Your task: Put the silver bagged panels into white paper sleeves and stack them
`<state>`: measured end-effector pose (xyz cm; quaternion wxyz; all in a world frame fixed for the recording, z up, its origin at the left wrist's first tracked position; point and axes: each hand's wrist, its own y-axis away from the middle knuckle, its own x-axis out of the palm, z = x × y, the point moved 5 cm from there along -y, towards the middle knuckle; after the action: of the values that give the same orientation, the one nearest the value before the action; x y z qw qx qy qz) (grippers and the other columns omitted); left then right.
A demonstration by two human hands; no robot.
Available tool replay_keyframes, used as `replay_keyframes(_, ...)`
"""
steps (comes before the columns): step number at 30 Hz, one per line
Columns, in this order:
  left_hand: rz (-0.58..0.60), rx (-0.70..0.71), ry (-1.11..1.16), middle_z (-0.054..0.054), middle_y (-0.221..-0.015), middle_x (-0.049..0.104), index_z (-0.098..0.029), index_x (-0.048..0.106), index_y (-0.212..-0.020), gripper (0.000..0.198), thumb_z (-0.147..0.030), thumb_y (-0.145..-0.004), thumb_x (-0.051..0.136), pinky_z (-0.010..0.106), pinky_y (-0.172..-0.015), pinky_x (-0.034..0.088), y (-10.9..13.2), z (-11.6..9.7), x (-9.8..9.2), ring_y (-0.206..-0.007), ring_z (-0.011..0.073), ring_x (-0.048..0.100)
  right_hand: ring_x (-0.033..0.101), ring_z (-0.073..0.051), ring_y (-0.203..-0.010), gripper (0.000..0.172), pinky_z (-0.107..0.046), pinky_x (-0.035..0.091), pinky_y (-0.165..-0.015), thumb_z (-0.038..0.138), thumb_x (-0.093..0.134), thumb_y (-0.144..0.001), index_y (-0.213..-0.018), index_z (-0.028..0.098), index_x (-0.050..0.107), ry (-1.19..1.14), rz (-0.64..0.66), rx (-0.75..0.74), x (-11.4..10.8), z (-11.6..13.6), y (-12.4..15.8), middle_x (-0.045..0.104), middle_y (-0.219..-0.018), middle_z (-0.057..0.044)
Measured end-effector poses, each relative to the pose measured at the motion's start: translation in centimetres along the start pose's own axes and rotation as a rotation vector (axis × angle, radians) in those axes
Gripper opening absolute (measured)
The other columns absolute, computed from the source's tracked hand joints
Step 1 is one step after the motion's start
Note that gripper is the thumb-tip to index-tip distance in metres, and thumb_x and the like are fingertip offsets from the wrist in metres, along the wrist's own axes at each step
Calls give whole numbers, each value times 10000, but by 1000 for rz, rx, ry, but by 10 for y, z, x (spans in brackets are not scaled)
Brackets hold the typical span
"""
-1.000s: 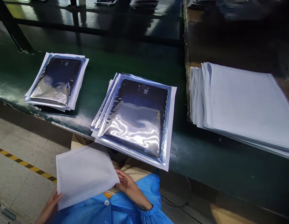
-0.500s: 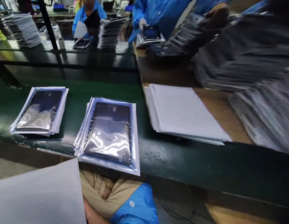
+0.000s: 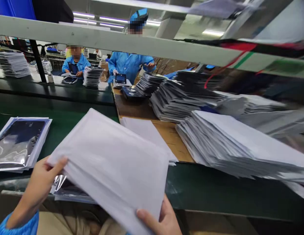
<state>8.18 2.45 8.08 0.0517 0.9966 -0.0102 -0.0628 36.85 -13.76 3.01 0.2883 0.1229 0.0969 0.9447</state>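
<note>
A thin stack of white sheets (image 3: 112, 156) is held tilted in front of me, its blank face up. My left hand (image 3: 41, 179) pinches its left corner with the thumb on top. My right hand (image 3: 164, 218) grips the lower right edge, also thumb on top and fingers beneath. Under the sheets, mostly hidden, lies a pile of clear-wrapped dark flat panels (image 3: 71, 194) at the bench's front edge. Left of my left hand is another such pile (image 3: 17, 140), on white backing. Behind the held stack, a pile of white sheets (image 3: 144, 125) is partly covered.
Tall slanting stacks (image 3: 230, 147) of white and grey sheets crowd the right of the green bench (image 3: 211, 189). More stacks (image 3: 176, 98) stand behind on brown board. A pale rail (image 3: 98, 36) crosses above. Two people in blue (image 3: 129, 68) work across the bench.
The white sheets have come up from the lower left to the middle, now in both hands. The view has tilted upward and turned right, bringing the rail into sight.
</note>
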Motion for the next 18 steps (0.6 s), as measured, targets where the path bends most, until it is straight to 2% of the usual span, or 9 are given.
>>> replay_keyframes(2,191,-21,123,92,-977,730,-165,607,-1128,742,-552,-523,790,376,-697,574,-4,-19,43,-808,288,696,685,-311,-850,797,-390,574,-701,427,864,-472,-1173,194,565,-63,-115,0,-13,15,-18,735,-989,-117)
replay_keyframes(4,264,-40,119,100,-1103,702,-214,596,-1179,787,-539,-493,804,380,-733,572,0,-26,58,-889,309,688,679,-314,-913,802,-405,577,-757,416,861,-474,-1182,183,564,-145,-229,-28,-22,28,-37,735,-1000,-114)
replay_keyframes(6,212,-64,2,103,-1058,718,-213,685,-1038,682,-583,-475,787,364,-774,564,6,-19,49,-952,325,668,646,-285,-1030,751,-398,532,-898,372,848,-515,-1187,185,569,-231,-307,-139,-23,41,-61,715,-1076,-91)
replay_keyframes(8,106,-92,-121,97,-960,739,-221,733,-887,621,-652,-440,759,362,-812,555,11,-3,27,-957,333,660,611,-254,-1103,667,-388,459,-1004,317,832,-553,-1156,168,589,-286,-337,-270,-17,46,-88,683,-1151,-84)
replay_keyframes(10,-11,-97,-186,79,-937,741,-242,737,-840,626,-703,-416,734,386,-856,542,15,13,3,-948,336,657,589,-248,-1135,628,-393,411,-1050,292,824,-551,-1116,130,602,-314,-359,-350,-9,41,-116,655,-1196,-107)
replay_keyframes(12,-82,-102,-218,65,-951,736,-252,729,-840,634,-735,-431,707,410,-900,523,18,29,-15,-960,339,651,594,-267,-1122,644,-430,418,-1038,298,827,-521,-1093,107,601,-323,-374,-350,-1,27,-139,648,-1198,-138)
replay_keyframes(15,-98,-130,-237,66,-989,723,-249,712,-866,639,-745,-464,689,393,-905,521,20,50,-28,-1024,337,628,605,-267,-1104,673,-455,432,-1017,311,816,-526,-1128,128,577,-325,-357,-330,6,11,-158,630,-1226,-137)
replay_keyframes(18,-72,-138,-265,76,-988,715,-240,690,-899,650,-742,-485,679,333,-843,539,17,63,-32,-1010,314,634,589,-237,-1128,680,-414,412,-1043,322,801,-554,-1163,152,549,-331,-356,-350,4,11,-163,599,-1275,-110)
